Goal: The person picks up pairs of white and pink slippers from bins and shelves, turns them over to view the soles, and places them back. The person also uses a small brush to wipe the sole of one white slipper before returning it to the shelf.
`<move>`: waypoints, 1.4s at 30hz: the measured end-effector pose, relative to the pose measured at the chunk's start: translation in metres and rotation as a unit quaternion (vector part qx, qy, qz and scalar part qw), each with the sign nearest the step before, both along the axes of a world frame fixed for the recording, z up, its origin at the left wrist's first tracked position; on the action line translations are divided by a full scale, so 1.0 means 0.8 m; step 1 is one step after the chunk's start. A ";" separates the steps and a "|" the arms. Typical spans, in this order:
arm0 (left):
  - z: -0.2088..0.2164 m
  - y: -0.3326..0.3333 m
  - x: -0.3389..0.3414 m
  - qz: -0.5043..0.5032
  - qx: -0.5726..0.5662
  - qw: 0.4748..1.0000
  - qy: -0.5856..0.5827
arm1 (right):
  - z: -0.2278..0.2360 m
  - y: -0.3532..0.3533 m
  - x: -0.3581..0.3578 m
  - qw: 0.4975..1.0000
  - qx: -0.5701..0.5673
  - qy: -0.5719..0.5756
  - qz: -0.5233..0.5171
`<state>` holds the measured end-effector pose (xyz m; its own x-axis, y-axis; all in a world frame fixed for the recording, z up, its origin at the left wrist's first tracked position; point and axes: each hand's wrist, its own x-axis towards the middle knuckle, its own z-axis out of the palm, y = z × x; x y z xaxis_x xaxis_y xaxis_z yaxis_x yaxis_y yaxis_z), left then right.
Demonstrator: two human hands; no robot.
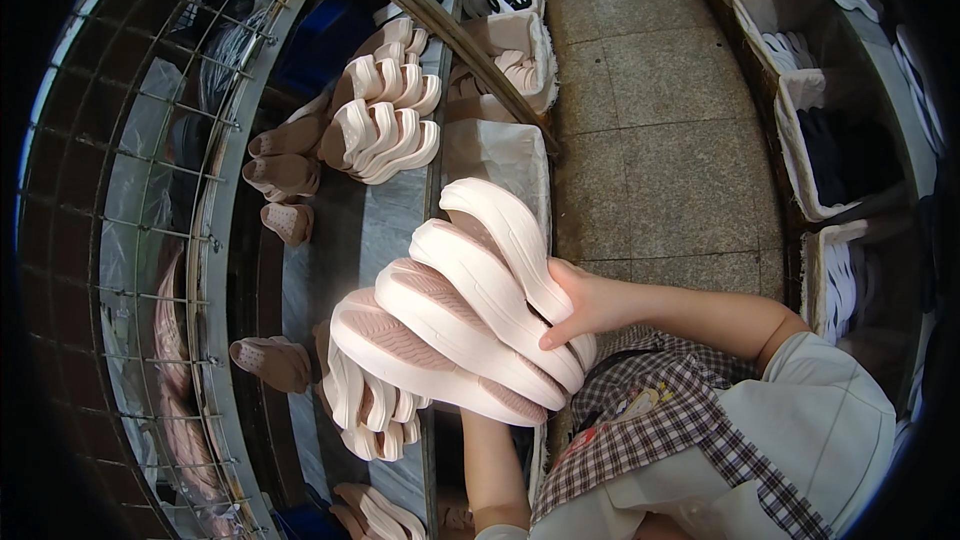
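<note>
A fanned stack of several pale pink shoe soles with dusky pink tread is held up in front of me. My right hand is closed around the stack's right end, thumb on top. The left forearm rises from below and disappears behind the soles, so my left hand and its fingers are hidden. Just beyond and below the held stack, more pale soles lie piled on the grey bench. Farther off on the bench stand further nested soles.
Brown shoe uppers line the bench's left side, beside a wire mesh rack. A slanting bar crosses above. Cloth-lined bins run along the bench's right edge. Beyond the tiled aisle stand more bins with soles.
</note>
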<state>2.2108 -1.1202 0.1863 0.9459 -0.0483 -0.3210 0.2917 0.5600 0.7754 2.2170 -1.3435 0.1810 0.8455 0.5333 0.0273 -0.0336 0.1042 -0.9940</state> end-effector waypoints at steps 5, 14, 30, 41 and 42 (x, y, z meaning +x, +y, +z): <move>-0.002 0.003 -0.002 0.009 0.006 1.000 -0.006 | 0.008 0.002 -0.001 1.000 0.023 -0.009 -0.005; -0.006 0.007 -0.001 0.030 0.023 0.999 -0.027 | 0.015 0.002 -0.002 0.995 0.072 0.066 0.034; -0.027 -0.021 -0.051 -0.149 0.030 0.987 0.048 | 0.002 -0.027 0.072 0.928 -0.076 -0.364 -0.023; 0.023 -0.028 -0.059 0.051 -0.096 0.994 -0.010 | 0.019 -0.048 0.074 0.880 -0.100 -0.464 0.007; 0.026 -0.027 -0.060 0.063 -0.090 0.994 -0.015 | 0.019 -0.051 0.068 0.939 -0.066 -0.335 0.034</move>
<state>2.1630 -1.1421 0.2068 0.9569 0.0181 -0.2898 0.1884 0.7208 0.6670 2.2711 -1.3845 0.1961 0.6258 0.6219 0.4708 0.6012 -0.0001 -0.7991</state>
